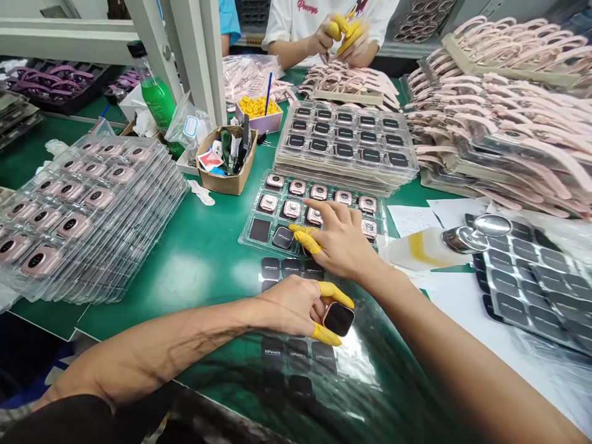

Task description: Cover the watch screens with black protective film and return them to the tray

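My left hand (303,308) wears yellow finger covers and pinches a watch case (339,319) with a dark screen and pink rim, above the green table. Reaching over it, my right hand (335,237) has its fingers spread at the clear tray (250,234). Its covered fingers are at a dark square piece (282,237) in the tray's front row; whether they grip it is hidden. Pink watch cases (291,209) lie back side up in the other pockets. Black labelled squares (292,267) lie in rows between tray and left hand, and more lie nearer the front.
Stacked trays of pink cases (97,197) stand left, and stacked trays of black squares (345,132) behind. A cardboard box (226,179), green bottle (157,98), metal-topped dispenser (462,239) and pink strap stacks (509,135) surround the area. Across the table, a person's hands (342,40) work.
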`<action>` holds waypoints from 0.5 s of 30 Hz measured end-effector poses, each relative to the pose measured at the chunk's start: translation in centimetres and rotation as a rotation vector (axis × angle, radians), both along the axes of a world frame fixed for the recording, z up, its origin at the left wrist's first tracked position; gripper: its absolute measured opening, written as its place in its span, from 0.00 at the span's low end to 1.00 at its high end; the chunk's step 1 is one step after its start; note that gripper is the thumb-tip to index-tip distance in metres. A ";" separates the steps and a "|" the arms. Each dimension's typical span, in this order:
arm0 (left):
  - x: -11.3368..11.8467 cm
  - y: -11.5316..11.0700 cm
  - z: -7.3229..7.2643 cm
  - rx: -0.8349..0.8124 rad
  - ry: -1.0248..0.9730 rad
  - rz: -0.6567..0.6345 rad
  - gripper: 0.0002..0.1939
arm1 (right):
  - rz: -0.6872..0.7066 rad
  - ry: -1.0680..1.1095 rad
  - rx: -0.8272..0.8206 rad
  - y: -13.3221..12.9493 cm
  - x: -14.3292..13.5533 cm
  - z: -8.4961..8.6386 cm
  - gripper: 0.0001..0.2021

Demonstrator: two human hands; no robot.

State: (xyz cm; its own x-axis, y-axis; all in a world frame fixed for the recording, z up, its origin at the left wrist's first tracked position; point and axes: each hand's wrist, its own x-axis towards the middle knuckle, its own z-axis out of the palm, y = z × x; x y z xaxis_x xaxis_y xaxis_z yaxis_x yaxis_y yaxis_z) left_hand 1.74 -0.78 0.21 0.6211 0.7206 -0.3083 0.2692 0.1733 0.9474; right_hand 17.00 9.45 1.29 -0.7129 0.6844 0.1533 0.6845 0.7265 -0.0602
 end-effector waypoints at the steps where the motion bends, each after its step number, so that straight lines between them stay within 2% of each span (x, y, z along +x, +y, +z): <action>1: 0.0 0.0 -0.1 0.007 -0.008 -0.003 0.28 | -0.016 0.040 0.005 0.0 -0.1 0.0 0.19; 5: 0.0 0.0 -0.3 0.043 0.008 -0.011 0.26 | -0.021 0.171 -0.015 0.6 -1.6 -0.3 0.16; 10: -0.2 0.0 0.3 0.053 0.051 -0.033 0.36 | -0.051 0.133 -0.160 1.4 -2.8 -0.3 0.11; 15: -0.3 0.0 0.6 0.090 0.053 -0.045 0.36 | -0.042 0.080 -0.377 1.9 -2.5 0.9 0.19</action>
State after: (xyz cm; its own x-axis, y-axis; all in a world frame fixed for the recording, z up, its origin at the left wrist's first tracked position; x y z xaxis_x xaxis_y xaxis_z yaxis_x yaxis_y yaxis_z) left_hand 1.43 -0.81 0.82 0.6381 0.7184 -0.2770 0.3248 0.0750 0.9428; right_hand 14.55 11.31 2.23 -0.6792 0.7315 -0.0606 0.6954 0.6149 -0.3718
